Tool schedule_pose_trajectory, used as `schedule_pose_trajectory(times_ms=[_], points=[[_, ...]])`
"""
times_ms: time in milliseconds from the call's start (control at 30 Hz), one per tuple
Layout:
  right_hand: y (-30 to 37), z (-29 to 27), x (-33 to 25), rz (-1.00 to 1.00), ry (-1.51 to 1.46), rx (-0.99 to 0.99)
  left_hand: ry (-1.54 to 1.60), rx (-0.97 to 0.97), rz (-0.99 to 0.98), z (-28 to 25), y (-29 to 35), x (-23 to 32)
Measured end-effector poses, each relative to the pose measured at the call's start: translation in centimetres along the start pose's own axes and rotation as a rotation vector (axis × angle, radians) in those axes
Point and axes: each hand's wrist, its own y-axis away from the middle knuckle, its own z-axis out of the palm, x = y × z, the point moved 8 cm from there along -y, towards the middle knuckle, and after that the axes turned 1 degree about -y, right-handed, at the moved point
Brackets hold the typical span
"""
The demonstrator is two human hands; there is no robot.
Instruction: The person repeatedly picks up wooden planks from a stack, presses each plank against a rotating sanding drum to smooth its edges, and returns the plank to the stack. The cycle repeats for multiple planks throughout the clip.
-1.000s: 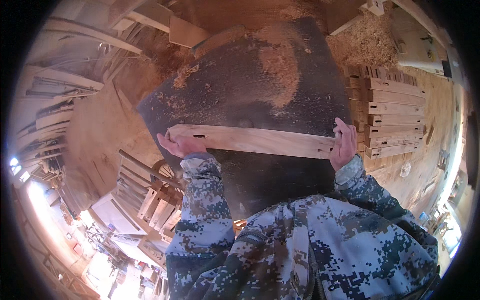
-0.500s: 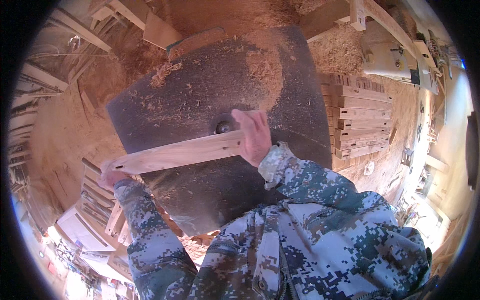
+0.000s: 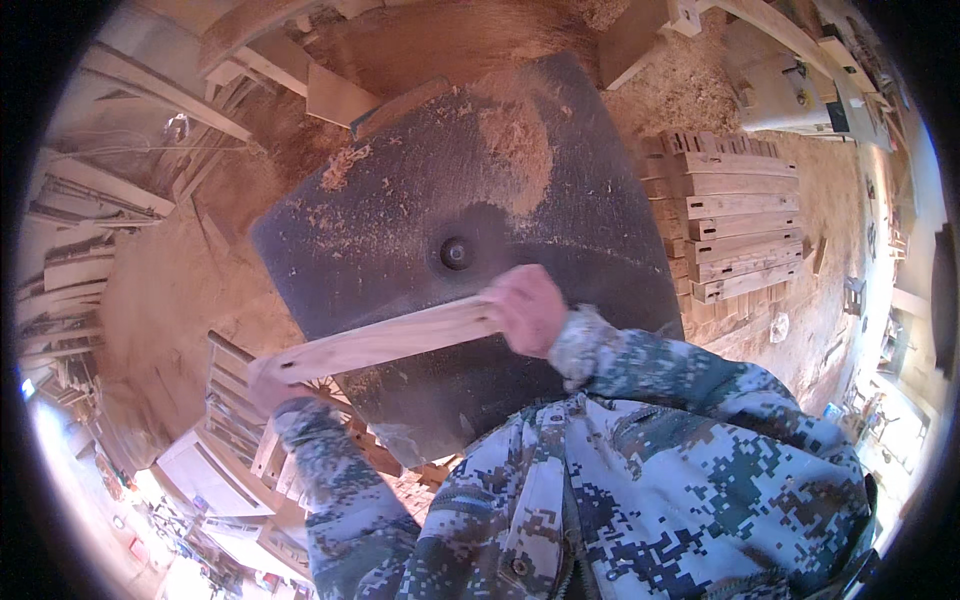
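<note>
A pale wooden board [image 3: 390, 343] with a dark slot near its left end spans the space between my hands, over the near part of a dark machine table [image 3: 370, 250]. My left hand [image 3: 270, 382] is closed round its left end, just beyond the table's left edge. At the other end my right hand [image 3: 528, 310] grips the board, its fingers somewhat blurred. A round cutter spindle [image 3: 456, 253] stands in a hole in the table, a little beyond the board and apart from it. Reddish sawdust [image 3: 515, 150] lies over the table's far part.
Slotted boards [image 3: 742, 225] are stacked on the right beside the table. A rack with bars [image 3: 228, 400] stands at the lower left, near my left forearm. Long planks [image 3: 165, 90] lean at the far left. Wood shavings [image 3: 690, 90] cover the floor beyond the table.
The board has come toward my body with both hands, away from the spindle, which now shows fully. The whole view has turned and shifted slightly.
</note>
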Motion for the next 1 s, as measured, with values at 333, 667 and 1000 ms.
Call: schedule_pose_trajectory(times_ms=[333,667,1000], points=[[28.2,-24.2,14.8,1.095,0.205,0.33,0.156,0.127,0.229,16.9,21.2,17.7],[33.7,-24.5,12.8,1.065,0.074,0.384,0.222,0.323,0.401,20.3,24.2,23.3],[33.0,-22.7,9.7,1.242,0.004,0.39,0.317,0.183,0.364,21.7,22.4,23.1]])
